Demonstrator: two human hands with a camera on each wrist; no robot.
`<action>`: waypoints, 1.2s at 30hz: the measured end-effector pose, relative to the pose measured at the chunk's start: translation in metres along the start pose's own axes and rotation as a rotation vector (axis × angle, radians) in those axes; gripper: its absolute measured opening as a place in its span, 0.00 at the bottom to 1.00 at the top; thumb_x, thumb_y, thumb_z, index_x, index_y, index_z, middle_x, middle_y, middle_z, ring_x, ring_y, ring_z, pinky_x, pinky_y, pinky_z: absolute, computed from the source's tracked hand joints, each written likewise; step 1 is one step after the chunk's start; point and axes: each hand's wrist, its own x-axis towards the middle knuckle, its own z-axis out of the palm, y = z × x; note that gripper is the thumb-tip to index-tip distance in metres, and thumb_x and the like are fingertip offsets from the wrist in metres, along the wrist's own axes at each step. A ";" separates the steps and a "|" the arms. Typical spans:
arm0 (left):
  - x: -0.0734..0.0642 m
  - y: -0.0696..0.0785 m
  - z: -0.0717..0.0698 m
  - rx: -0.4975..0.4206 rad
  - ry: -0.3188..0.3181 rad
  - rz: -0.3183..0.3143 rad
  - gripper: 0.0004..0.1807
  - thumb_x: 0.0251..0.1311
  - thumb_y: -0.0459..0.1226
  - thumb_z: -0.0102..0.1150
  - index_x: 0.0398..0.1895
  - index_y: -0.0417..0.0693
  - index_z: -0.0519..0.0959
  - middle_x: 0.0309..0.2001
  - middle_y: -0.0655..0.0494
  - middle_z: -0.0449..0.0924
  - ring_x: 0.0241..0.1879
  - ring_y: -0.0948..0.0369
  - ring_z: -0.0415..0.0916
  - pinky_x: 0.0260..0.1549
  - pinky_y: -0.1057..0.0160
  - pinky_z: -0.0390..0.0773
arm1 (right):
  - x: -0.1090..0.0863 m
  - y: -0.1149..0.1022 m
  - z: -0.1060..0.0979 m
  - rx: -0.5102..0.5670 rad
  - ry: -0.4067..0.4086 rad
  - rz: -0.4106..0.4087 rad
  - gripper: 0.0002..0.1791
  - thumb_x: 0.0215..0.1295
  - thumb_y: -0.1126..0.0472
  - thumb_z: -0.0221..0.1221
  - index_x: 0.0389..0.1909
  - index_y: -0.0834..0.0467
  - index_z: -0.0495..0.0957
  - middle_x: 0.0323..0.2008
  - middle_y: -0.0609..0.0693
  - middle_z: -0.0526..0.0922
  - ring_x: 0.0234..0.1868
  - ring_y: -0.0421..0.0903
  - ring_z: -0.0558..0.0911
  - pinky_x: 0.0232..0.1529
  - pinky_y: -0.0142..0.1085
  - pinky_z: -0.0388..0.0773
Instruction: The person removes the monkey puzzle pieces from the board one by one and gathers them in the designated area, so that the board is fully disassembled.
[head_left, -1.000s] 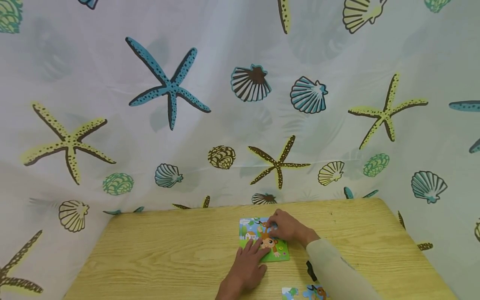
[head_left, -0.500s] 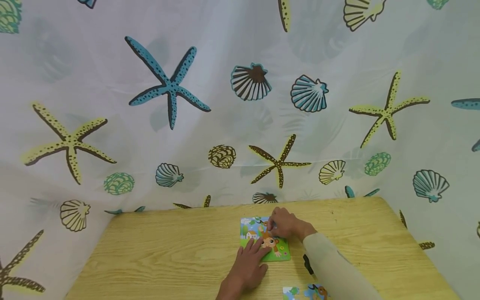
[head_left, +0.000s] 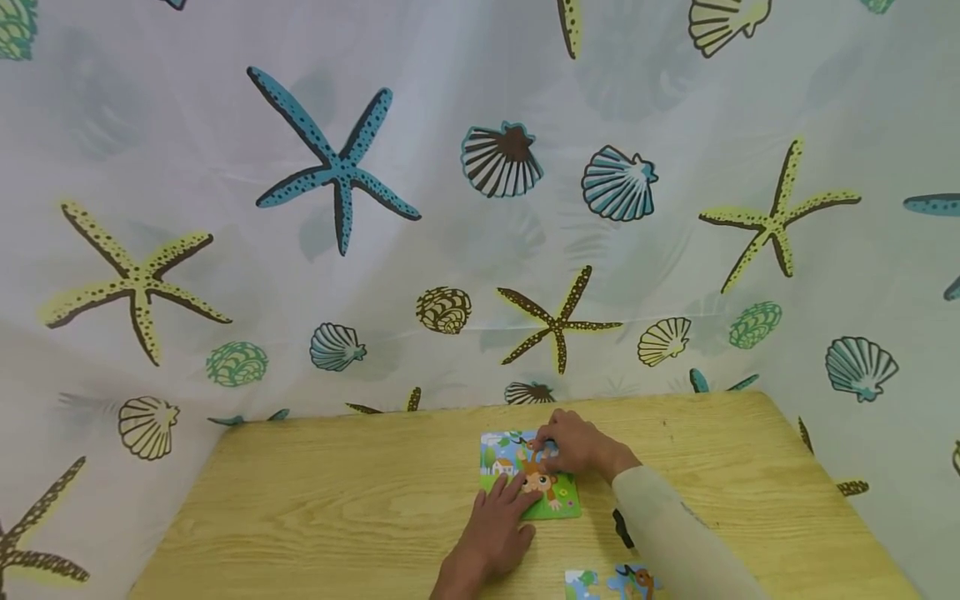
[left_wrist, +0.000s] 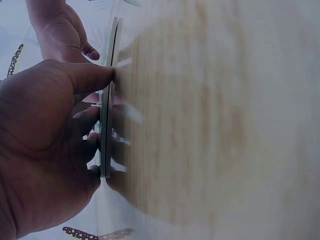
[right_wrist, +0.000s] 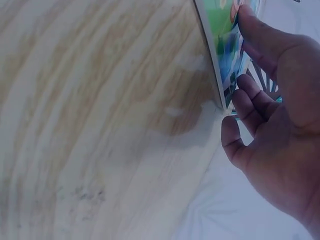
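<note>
A jigsaw puzzle point(head_left: 504, 457) with a cartoon monkey, a house and green grass lies flat on the wooden table. Its thin, layered edge point(left_wrist: 106, 125) shows in the left wrist view. My left hand point(head_left: 491, 533) rests on its lower left part with fingers spread, the thumb at the near edge. At the upper right, my right hand point(head_left: 577, 442) bends its fingers down onto the picture, thumb and index fingertips around a puzzle piece. In the right wrist view the right thumb point(right_wrist: 260, 32) touches the picture. The bent fingers partly hide that corner.
A second piece of monkey artwork point(head_left: 581, 583) lies nearer me, cut off by the bottom of the head view and partly behind the right sleeve point(head_left: 675, 517). A small black object point(head_left: 622, 529) shows beside that sleeve. White cloth with sea-creature prints point(head_left: 450, 208) surrounds the table point(head_left: 337, 500).
The right thumb and index finger have spread slightly apart over the puzzle's upper right, showing more of the picture between them. The left hand stays in place.
</note>
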 end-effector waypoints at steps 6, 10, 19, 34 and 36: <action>0.000 0.001 -0.001 0.003 0.000 0.007 0.25 0.67 0.42 0.52 0.67 0.58 0.69 0.75 0.50 0.57 0.75 0.44 0.50 0.67 0.34 0.55 | 0.005 -0.003 -0.002 -0.044 -0.029 0.053 0.06 0.59 0.52 0.67 0.35 0.46 0.80 0.40 0.46 0.69 0.42 0.47 0.67 0.41 0.48 0.70; 0.001 0.001 -0.002 0.001 -0.001 0.017 0.24 0.67 0.42 0.52 0.67 0.57 0.69 0.75 0.50 0.56 0.75 0.44 0.50 0.67 0.34 0.55 | 0.008 -0.004 -0.002 -0.065 -0.046 0.087 0.07 0.57 0.53 0.67 0.32 0.46 0.79 0.43 0.46 0.69 0.46 0.48 0.68 0.42 0.51 0.69; 0.002 0.002 -0.004 -0.011 -0.001 0.012 0.25 0.68 0.42 0.51 0.68 0.57 0.69 0.75 0.50 0.56 0.75 0.44 0.49 0.67 0.34 0.54 | 0.006 -0.006 -0.004 -0.034 0.018 0.025 0.06 0.57 0.55 0.69 0.28 0.46 0.80 0.50 0.48 0.73 0.53 0.53 0.71 0.48 0.58 0.69; 0.001 -0.001 -0.001 0.003 0.000 0.007 0.24 0.67 0.41 0.51 0.67 0.57 0.70 0.75 0.49 0.57 0.75 0.43 0.50 0.67 0.33 0.55 | -0.006 0.009 0.008 0.257 0.230 0.051 0.18 0.60 0.66 0.65 0.51 0.54 0.77 0.47 0.52 0.77 0.45 0.48 0.77 0.48 0.45 0.77; 0.000 -0.001 -0.001 0.005 -0.003 0.010 0.24 0.67 0.41 0.51 0.67 0.57 0.70 0.75 0.49 0.57 0.74 0.43 0.51 0.67 0.33 0.55 | -0.009 0.008 0.008 0.298 0.244 0.080 0.19 0.60 0.66 0.64 0.52 0.53 0.77 0.46 0.51 0.80 0.42 0.46 0.79 0.45 0.44 0.78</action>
